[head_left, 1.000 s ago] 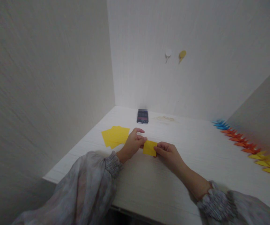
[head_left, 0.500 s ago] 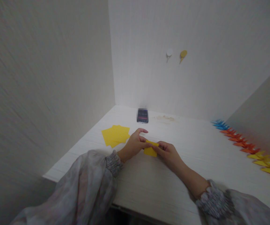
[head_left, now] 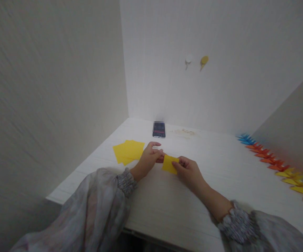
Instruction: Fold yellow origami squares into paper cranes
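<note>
A small folded square of yellow paper (head_left: pixel 168 165) is held a little above the white table, in front of me. My right hand (head_left: pixel 190 171) pinches its right side, thumb on the front face and fingers behind. My left hand (head_left: pixel 147 159) is at the paper's left edge, its thumb off the sheet and its fingers partly spread. Those fingertips reach the edge or just behind it; whether they touch I cannot tell. Beyond my left wrist lie several flat yellow paper sheets (head_left: pixel 127 151), overlapping in a fanned pile.
A phone (head_left: pixel 159 130) leans near the back wall. Along the right side runs a row of folded paper pieces, blue (head_left: pixel 246 139), orange (head_left: pixel 268 155) and yellow (head_left: pixel 298 183). A white hook (head_left: pixel 188 59) and a yellow hook (head_left: pixel 204 60) are on the back wall.
My left thumb has come off the yellow paper and drawn back left. More of the paper's face shows, while my right hand keeps its pinch.
</note>
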Demonstrator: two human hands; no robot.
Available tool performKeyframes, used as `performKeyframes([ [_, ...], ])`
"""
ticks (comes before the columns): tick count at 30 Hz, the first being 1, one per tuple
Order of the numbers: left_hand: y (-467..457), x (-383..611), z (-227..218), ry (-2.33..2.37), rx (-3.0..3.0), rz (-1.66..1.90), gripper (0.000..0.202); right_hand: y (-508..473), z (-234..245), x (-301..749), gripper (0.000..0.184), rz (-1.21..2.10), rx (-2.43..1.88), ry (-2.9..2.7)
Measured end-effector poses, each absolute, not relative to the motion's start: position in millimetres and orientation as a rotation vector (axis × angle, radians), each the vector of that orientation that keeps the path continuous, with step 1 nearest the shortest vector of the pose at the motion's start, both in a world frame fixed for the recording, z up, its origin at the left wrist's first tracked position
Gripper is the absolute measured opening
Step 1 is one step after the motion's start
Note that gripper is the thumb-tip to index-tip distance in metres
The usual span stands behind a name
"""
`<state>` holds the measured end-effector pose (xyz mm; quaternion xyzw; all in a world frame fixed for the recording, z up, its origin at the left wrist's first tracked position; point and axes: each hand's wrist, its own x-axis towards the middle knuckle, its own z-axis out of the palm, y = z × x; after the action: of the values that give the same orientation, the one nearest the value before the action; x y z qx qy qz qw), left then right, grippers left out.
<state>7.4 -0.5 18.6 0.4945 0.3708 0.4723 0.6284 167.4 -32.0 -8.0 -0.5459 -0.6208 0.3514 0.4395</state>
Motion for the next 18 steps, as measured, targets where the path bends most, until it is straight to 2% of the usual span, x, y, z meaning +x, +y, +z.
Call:
performKeyframes([
  [4,2.2,5.1,18.1,0.947,1.213,1.174,0.03,-37.4,2.0,171.5,0.023,0.518,-1.397,-1.688],
  [8,-2.5,5.0,21.9,0.812,1.326,0.941,0.039,-43.6,8.9,172.5,0.015,0.081,-1.317,-1.89],
  [10,-5.3,5.6,23.9,0.732,1.311,0.895,0.033,-44.8,10.2,173.2,0.013,-0.1,-1.223,-1.981],
  [13,-7.0,6.0,25.4,0.673,1.229,0.901,0.023,-44.0,11.7,175.8,0.014,-0.261,-1.092,-2.059],
  [18,-5.0,5.3,23.8,0.708,1.087,0.843,0.026,-41.0,15.9,179.9,0.016,-0.453,-0.872,-2.117],
])
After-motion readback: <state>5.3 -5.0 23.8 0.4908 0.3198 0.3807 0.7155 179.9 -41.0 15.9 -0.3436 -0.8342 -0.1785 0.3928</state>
